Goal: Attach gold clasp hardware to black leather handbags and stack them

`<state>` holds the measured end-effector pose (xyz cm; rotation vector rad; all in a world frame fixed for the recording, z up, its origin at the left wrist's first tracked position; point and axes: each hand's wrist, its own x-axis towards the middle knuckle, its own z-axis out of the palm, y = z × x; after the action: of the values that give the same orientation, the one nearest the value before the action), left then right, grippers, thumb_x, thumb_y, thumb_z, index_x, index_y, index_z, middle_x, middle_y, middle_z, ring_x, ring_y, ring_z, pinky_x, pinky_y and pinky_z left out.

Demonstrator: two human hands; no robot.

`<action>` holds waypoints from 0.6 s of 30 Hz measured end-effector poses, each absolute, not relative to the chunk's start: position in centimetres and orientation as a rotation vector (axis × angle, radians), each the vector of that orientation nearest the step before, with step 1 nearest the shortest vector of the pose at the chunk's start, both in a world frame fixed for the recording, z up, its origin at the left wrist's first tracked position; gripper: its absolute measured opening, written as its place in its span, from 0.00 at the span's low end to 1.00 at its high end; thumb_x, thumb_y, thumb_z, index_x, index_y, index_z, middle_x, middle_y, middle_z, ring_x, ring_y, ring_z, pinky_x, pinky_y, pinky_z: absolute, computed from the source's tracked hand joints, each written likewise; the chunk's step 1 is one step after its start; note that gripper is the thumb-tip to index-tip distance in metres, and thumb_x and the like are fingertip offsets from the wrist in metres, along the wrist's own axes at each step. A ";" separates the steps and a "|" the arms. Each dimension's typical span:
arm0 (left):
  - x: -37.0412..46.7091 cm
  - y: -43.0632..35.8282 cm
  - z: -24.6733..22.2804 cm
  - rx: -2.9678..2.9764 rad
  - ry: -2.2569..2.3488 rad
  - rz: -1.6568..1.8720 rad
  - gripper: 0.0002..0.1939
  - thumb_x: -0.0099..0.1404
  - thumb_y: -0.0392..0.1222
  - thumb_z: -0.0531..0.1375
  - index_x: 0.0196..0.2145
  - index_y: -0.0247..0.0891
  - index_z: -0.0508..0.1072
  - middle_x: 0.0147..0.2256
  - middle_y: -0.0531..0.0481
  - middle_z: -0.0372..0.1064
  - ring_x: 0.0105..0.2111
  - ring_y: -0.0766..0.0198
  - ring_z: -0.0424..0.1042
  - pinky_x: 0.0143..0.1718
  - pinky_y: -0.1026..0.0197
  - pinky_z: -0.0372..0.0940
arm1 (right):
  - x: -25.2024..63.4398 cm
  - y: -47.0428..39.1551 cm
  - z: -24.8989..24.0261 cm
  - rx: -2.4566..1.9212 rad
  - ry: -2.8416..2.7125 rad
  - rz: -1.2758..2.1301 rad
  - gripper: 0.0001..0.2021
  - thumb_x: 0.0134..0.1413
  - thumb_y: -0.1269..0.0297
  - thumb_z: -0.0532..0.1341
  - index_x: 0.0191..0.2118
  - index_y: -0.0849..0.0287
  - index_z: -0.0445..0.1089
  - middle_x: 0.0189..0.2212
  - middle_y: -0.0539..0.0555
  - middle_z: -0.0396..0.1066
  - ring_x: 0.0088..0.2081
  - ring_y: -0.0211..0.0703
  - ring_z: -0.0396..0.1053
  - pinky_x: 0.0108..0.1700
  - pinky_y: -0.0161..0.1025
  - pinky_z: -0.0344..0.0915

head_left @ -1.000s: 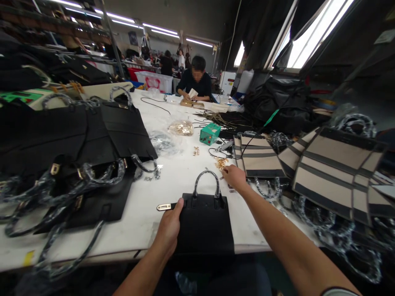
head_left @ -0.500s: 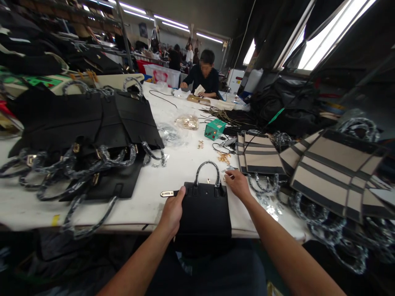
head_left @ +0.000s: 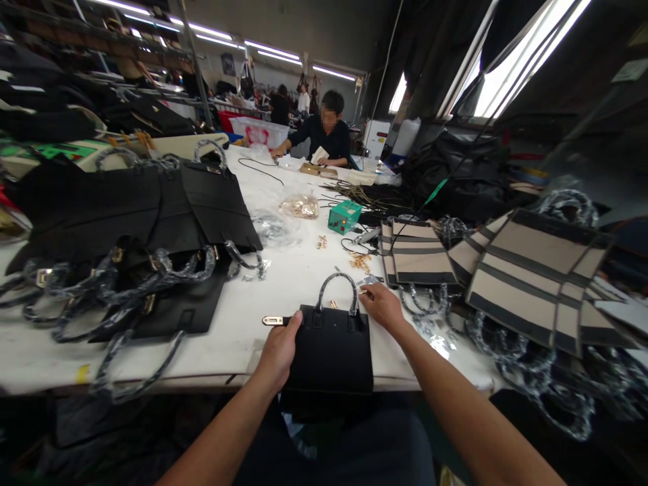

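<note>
A small black handbag (head_left: 331,354) stands at the table's near edge, its upright handle (head_left: 324,290) wrapped in clear plastic. My left hand (head_left: 280,351) grips the bag's left side, thumb on the front. Just left of that thumb, a strap end with a slotted gold plate (head_left: 273,320) sticks out. My right hand (head_left: 382,304) is closed in a pinch beside the handle's right foot, with a tiny gold metal piece (head_left: 363,291) at the fingertips; its exact kind is too small to tell. Behind the bag's top edge lies another small gold fitting (head_left: 333,304).
Black bag panels with wrapped handles (head_left: 202,202) pile up on the left; striped beige panels (head_left: 536,270) on the right. Gold fittings (head_left: 361,262), a green box with a corded tool (head_left: 345,216) and a bag of hardware (head_left: 300,206) lie ahead. A co-worker (head_left: 329,135) sits opposite.
The view has shifted slightly, so the scene sits a little further left. My right hand stays beside the handle, still pinching; my left hand keeps its grip on the handbag.
</note>
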<state>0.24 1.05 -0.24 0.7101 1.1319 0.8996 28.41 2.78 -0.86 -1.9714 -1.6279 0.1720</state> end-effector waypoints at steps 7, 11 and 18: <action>0.3 1.3 -0.4 0.648 1.122 0.949 0.23 0.56 0.57 0.66 0.37 0.32 0.79 0.34 0.39 0.79 0.38 0.50 0.78 0.47 0.51 0.69 | 26.2 0.3 3.6 -1.839 -1.451 0.234 0.15 0.60 0.56 0.55 0.43 0.57 0.76 0.36 0.54 0.76 0.35 0.43 0.72 0.40 0.38 0.67; 0.5 1.4 -0.4 0.603 1.133 1.024 0.25 0.53 0.58 0.68 0.36 0.31 0.79 0.32 0.40 0.79 0.35 0.51 0.78 0.45 0.51 0.69 | 20.9 -2.9 5.5 -1.595 -1.264 0.501 0.14 0.58 0.54 0.59 0.44 0.56 0.75 0.36 0.52 0.77 0.33 0.43 0.73 0.38 0.37 0.69; 0.3 0.6 0.4 0.578 1.145 1.080 0.27 0.53 0.59 0.68 0.38 0.30 0.79 0.30 0.42 0.78 0.33 0.53 0.78 0.44 0.52 0.69 | 14.6 -3.9 3.5 -1.503 -1.601 0.419 0.08 0.57 0.63 0.59 0.36 0.54 0.77 0.34 0.53 0.74 0.38 0.44 0.71 0.44 0.39 0.68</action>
<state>0.25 0.59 0.38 0.5777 1.1445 1.0796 14.61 -3.88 3.53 -1.5028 -1.6010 0.4188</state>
